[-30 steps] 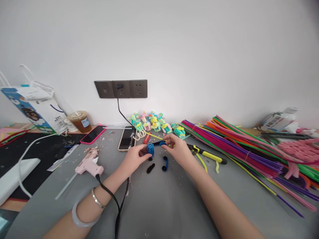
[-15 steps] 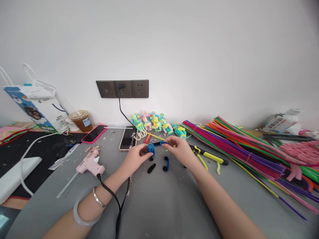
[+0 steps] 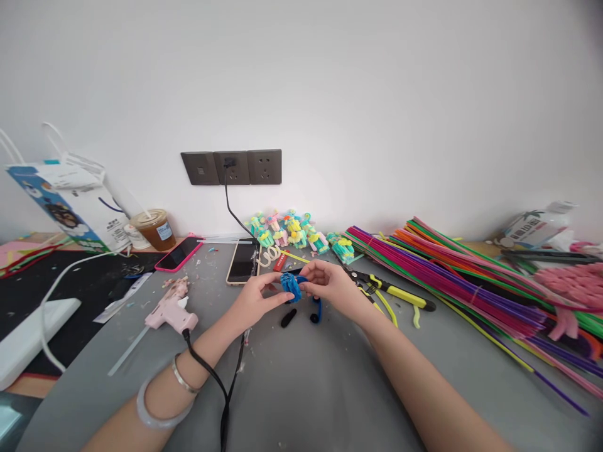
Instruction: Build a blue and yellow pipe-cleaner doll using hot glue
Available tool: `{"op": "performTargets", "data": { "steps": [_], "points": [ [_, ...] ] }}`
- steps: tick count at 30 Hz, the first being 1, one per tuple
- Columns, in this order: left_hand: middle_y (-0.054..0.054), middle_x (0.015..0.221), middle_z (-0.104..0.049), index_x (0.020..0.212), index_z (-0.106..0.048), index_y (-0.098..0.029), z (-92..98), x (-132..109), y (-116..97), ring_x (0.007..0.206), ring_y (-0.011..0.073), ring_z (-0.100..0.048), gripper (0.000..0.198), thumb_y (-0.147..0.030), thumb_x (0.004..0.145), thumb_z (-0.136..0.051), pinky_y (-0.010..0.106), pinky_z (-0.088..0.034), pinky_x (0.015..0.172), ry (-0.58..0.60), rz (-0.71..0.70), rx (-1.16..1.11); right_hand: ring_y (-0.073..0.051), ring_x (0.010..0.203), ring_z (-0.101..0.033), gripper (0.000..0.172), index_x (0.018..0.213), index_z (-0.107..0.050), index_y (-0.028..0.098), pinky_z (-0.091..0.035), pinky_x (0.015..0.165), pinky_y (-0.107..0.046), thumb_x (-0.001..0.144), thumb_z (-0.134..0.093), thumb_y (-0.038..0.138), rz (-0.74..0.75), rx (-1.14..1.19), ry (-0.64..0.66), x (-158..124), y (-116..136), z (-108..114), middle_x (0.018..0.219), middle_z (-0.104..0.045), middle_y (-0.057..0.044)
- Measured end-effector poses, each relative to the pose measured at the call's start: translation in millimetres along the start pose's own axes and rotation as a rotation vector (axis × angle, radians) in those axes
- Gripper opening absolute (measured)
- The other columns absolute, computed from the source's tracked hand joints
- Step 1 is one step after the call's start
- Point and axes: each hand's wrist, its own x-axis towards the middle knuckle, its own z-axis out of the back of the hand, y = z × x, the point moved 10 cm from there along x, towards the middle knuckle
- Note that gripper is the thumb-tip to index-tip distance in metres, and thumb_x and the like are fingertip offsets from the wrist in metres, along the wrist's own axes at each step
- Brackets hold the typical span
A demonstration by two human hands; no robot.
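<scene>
My left hand [image 3: 257, 300] pinches a small blue pipe-cleaner piece [image 3: 291, 286] just above the grey table [image 3: 301, 389]. My right hand [image 3: 332, 285] closes on the same blue piece from the right, fingertips pressed against it. Below the hands lie a black fuzzy piece [image 3: 287, 319] and a blue and black curved piece [image 3: 316, 312]. A pink glue gun [image 3: 169, 309] lies left of my left forearm, its black cord running toward me.
A large heap of coloured pipe cleaners [image 3: 471, 276] fills the right side. Yellow-handled pliers [image 3: 396, 294] lie beside my right wrist. Several small finished figures [image 3: 292, 232] stand by the wall. Two phones [image 3: 242, 262], an iced drink cup [image 3: 151, 229] and a paper bag [image 3: 66, 201] sit left.
My right hand has moved left and closed in on the blue piece, which is now lifted slightly and held between both hands. The view shifted a little.
</scene>
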Motion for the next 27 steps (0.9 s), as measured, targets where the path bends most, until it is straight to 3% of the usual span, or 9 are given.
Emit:
{"op": "performTargets", "data": {
  "steps": [6, 12, 17, 22, 27],
  "points": [
    [0.006, 0.095, -0.076, 0.099, -0.074, -0.015, -0.6, 0, -4, 0.089, 0.0212, -0.067, 0.024, -0.032, 0.081, -0.071, 0.03, -0.051, 0.081, 0.028, -0.012, 0.007, -0.014, 0.062, -0.065, 0.029, 0.089, -0.062, 0.018, -0.054, 0.064, -0.03, 0.066, -0.075, 0.03, -0.022, -0.007, 0.057, -4, 0, -3, 0.07, -0.067, 0.0],
    [0.006, 0.098, -0.076, 0.1, -0.073, -0.016, -3.0, -2, -6, 0.093, 0.0223, -0.067, 0.026, -0.032, 0.08, -0.073, 0.031, -0.05, 0.085, 0.058, -0.026, 0.033, -0.015, 0.063, -0.066, 0.035, 0.094, -0.061, 0.02, -0.054, 0.062, -0.029, 0.064, -0.076, 0.028, -0.04, -0.019, 0.051, -4, -2, -2, 0.071, -0.067, 0.001],
    [0.007, 0.095, -0.074, 0.097, -0.073, -0.015, 0.4, -1, -7, 0.089, 0.0216, -0.065, 0.025, -0.034, 0.081, -0.071, 0.032, -0.051, 0.083, 0.034, -0.021, 0.03, -0.015, 0.061, -0.061, 0.028, 0.078, -0.066, 0.018, -0.05, 0.06, -0.029, 0.065, -0.078, 0.04, -0.033, -0.04, 0.021, -2, -1, 1, 0.066, -0.067, -0.001],
    [0.007, 0.095, -0.074, 0.097, -0.072, -0.014, 4.5, -2, -9, 0.087, 0.0205, -0.064, 0.026, -0.032, 0.079, -0.073, 0.032, -0.051, 0.085, -0.004, -0.05, -0.03, -0.012, 0.056, -0.053, 0.035, 0.069, -0.067, 0.018, -0.039, 0.051, -0.024, 0.07, -0.074, 0.052, -0.046, -0.045, 0.065, -5, 2, -3, 0.062, -0.062, 0.0],
    [0.008, 0.098, -0.074, 0.097, -0.073, -0.014, 6.9, -3, -13, 0.093, 0.0213, -0.065, 0.024, -0.031, 0.08, -0.074, 0.032, -0.051, 0.089, -0.022, -0.099, -0.048, -0.01, 0.057, -0.055, 0.039, 0.067, -0.065, 0.017, -0.043, 0.056, -0.023, 0.066, -0.079, 0.054, -0.108, 0.114, 0.075, -6, -1, -6, 0.064, -0.064, 0.001]
  ]
}}
